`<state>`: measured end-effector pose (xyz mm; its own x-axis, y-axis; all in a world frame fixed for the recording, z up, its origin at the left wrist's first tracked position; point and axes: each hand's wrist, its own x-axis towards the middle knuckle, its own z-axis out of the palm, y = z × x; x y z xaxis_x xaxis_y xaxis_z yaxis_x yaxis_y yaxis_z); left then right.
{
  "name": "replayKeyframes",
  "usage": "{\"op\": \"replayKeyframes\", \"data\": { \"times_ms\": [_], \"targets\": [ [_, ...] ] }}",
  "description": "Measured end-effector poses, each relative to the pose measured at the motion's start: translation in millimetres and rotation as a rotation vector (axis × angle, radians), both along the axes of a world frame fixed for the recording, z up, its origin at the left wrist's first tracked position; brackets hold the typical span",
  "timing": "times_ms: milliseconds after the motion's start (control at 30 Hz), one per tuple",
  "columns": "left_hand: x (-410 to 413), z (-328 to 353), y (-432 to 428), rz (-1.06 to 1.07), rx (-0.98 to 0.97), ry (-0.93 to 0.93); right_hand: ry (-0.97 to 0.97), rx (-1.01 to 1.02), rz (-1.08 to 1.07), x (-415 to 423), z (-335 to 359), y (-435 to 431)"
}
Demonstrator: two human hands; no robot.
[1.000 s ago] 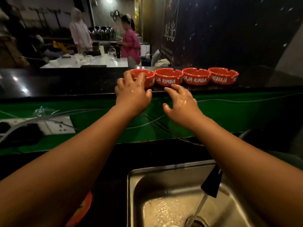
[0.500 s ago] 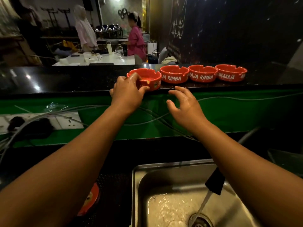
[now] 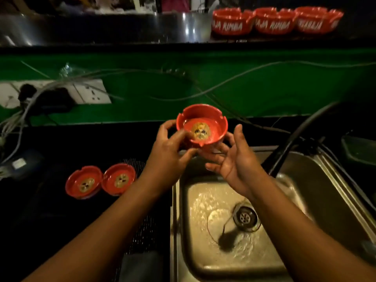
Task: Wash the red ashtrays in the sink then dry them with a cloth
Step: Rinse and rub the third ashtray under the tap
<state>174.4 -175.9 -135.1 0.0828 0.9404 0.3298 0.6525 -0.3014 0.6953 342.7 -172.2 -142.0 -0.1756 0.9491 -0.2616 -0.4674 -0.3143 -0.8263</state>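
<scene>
Here, left hand (image 3: 168, 152) fingers clamp the red ashtray (image 3: 211, 121); right hand (image 3: 239, 161) fingers apart.

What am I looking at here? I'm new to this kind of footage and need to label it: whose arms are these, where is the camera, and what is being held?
There is no machine here, only a person's two bare arms. The single camera sits on the person's head and looks forward and down, so the arms reach in from the bottom edge. The left hand grips a red ashtray by its rim, and the right hand reaches open fingers under it. Below is a steel sink with water running from a black tap. Two more ashtrays lie on the dark counter left of it. Three others stand on the upper ledge.
</scene>
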Motion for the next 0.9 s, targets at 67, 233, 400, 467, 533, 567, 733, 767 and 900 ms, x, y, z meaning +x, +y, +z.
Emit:
{"op": "replayKeyframes", "data": {
  "times_ms": [67, 233, 400, 467, 533, 567, 733, 767, 900],
  "targets": [
    [1, -33, -16, -0.081, -0.076, 0.009, -0.014, -0.065, 0.018, 6, -29, -19],
    [16, -104, -48, -0.256, -0.223, -0.013, -0.133, -0.235, -0.019, 29, -92, -59],
    [37, -155, -60, -0.367, -0.455, -0.061, -0.206, -0.431, -0.089, 61, -150, -75],
    [49, -169, -63, -0.331, -0.607, -0.144, -0.178, -0.49, -0.106, 77, -168, -76],
    [60, -182, -66, -0.267, -0.733, -0.162, -0.118, -0.553, -0.149, 92, -181, -73],
    [65, -190, -66, -0.246, -0.769, -0.159, -0.093, -0.582, -0.174, 99, -186, -70],
    [94, -209, -49, -0.035, -1.025, -0.426, -0.029, -0.616, -0.161, 107, -196, -47],
    [99, -209, -44, 0.033, -1.089, -0.523, -0.037, -0.618, -0.131, 106, -196, -45],
    [106, -218, -29, 0.186, -1.205, -0.666, -0.115, -0.675, 0.03, 117, -199, -57]
  ]
}}
